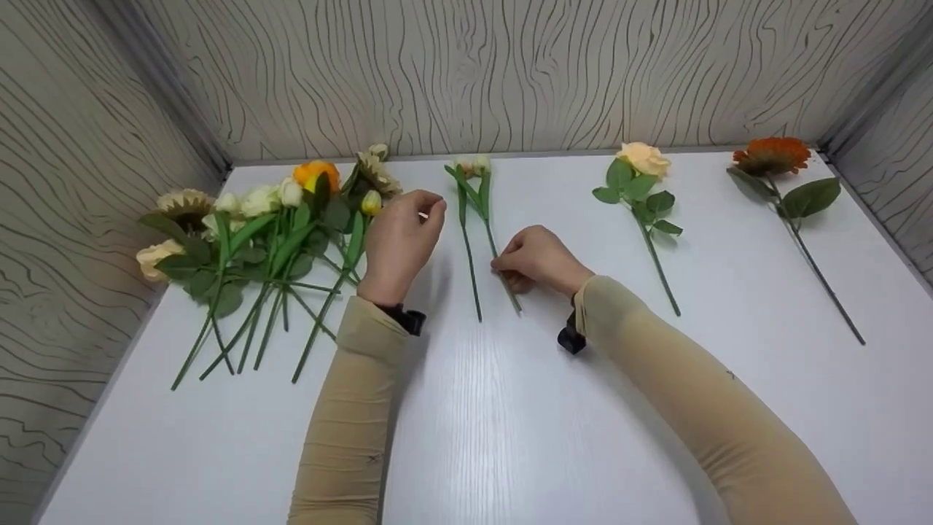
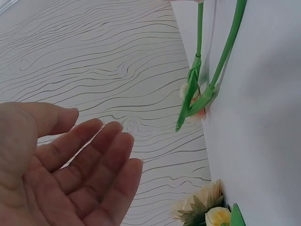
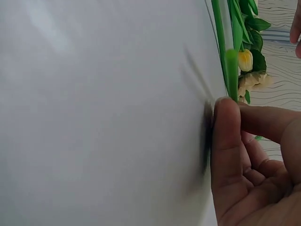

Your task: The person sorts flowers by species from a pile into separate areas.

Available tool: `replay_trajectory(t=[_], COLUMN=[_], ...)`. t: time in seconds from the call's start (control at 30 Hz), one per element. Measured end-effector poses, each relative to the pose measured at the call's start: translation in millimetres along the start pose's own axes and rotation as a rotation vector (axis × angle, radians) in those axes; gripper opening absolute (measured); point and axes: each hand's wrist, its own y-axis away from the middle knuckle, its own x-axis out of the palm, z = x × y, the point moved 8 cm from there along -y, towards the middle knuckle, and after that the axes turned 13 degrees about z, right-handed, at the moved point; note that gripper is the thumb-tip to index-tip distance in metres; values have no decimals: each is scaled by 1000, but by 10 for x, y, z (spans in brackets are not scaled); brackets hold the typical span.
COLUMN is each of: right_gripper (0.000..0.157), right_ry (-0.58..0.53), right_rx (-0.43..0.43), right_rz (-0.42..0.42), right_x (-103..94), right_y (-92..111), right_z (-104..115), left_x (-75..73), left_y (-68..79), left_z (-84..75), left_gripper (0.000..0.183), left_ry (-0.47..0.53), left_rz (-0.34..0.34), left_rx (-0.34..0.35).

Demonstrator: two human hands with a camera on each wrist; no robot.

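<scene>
My right hand [image 1: 541,257] pinches the lower stem of a white tulip [image 1: 487,211] between thumb and forefinger; the stem's end [image 3: 231,59] pokes out past the fingertips in the right wrist view. Beside it on the left lies a pinkish tulip [image 1: 468,240], and their leaves cross near the blooms. My left hand [image 1: 404,237] hovers between these tulips and a heap of flowers, holding nothing. Its fingers [image 2: 110,155] are relaxed and slightly bent, with the thumb apart from them in the left wrist view.
Left on the white table [image 1: 466,437] is a heap of mixed flowers with crossed stems, including an orange bloom [image 1: 316,176] and a yellow tulip [image 1: 371,203]. To the right lie a peach rose [image 1: 643,160] and an orange flower [image 1: 771,155]. A wood-patterned wall [image 1: 510,73] stands behind.
</scene>
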Motion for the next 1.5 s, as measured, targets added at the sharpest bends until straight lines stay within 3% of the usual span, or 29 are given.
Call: replay_trajectory(t=[0.23,0.43,0.63,0.73,0.87,0.97,1.2,1.37,1.5], right_gripper=[19,22,26,30,34,32,20,15,13], right_ry=[12,35,15,-33,-82,-53,175,328,372], right_rx=[-46,-52,-87,-141,-186,-200,-267,-353,-399], right_rz=[34,26,-20,-36,-55,-65,-115,-94,-89], right_x=[123,83,-72,-137,-191,-193,13,284,382], right_y=[31,99,336,499,694,784,916,970,984], right_z=[51,49,8,-22,-79,-98,77,250,309], left_x=[115,179,244,157,-160,-494,-1279,-1478,-1488], left_y=[-28,-22,-19,4,78,217,747,1076,1164], left_z=[-19,-19,-19,91,393,755,1730,2233,2384], left_gripper=[29,27,27,26,26,25,26,28,27], left_ry=[-28,-37,-63,-96,-172,-222,-349,-293,-221], left_rz=[66,85,108,108,91,66,-4,75,128], left_rx=[-16,-19,12,3,-44,-99,-247,-387,-427])
